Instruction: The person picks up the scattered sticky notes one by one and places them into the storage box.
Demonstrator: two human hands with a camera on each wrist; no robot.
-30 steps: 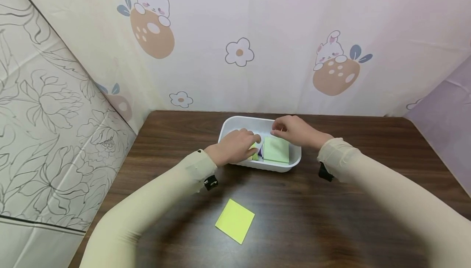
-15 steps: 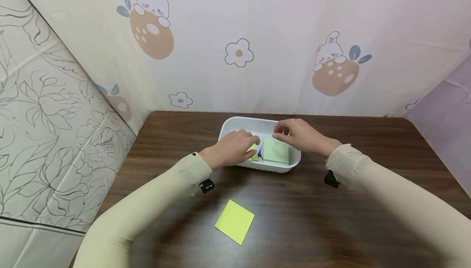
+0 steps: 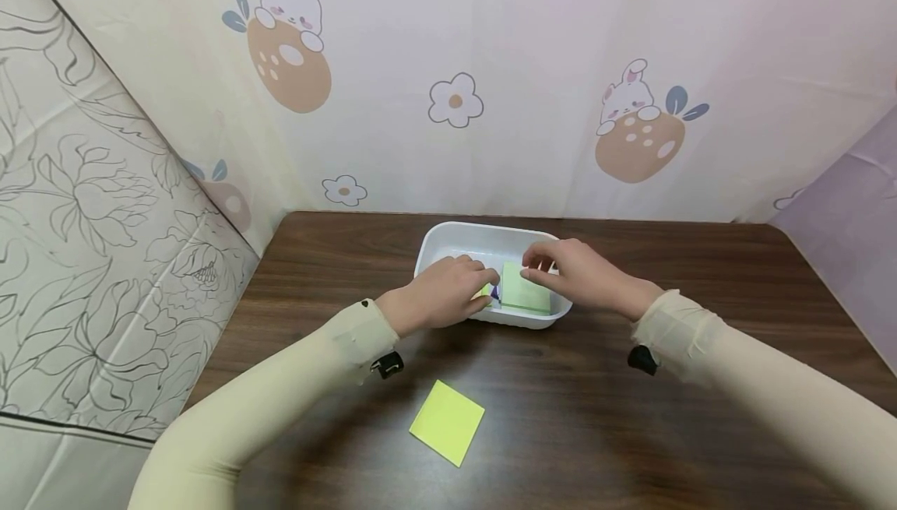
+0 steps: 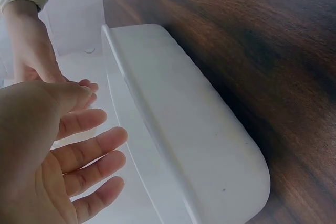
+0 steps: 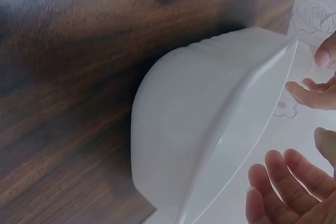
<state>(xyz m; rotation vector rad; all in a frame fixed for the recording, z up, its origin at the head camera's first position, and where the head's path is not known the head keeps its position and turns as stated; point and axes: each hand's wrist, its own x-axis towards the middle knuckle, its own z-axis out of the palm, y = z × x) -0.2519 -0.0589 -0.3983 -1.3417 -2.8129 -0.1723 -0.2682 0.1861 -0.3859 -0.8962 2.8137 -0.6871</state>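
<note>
A white plastic basket (image 3: 483, 239) stands at the back of the table. Inside it lies a light green pad of square paper (image 3: 524, 296), with a small yellow-green edge and a purple-and-white bit left of it, mostly hidden. My left hand (image 3: 443, 292) hovers over the basket's front left side. In the left wrist view this hand (image 4: 63, 156) has loosely bent fingers and holds nothing. Over the basket's right side is my right hand (image 3: 578, 275), its fingers relaxed above the green pad. The right wrist view shows that hand (image 5: 289, 192) holding nothing, beside the basket wall (image 5: 178, 103).
A bright yellow square paper pad (image 3: 447, 423) lies turned at an angle on the dark wood table (image 3: 561, 432), in front of the basket. Behind the table hangs a curtain (image 3: 532, 105) printed with rabbits and flowers. A floral sheet (image 3: 98, 261) hangs at the left.
Both hands have drawn a little back toward the person, the right one also slightly rightward. More of the basket's inside shows between them. The basket and the yellow pad stay in place.
</note>
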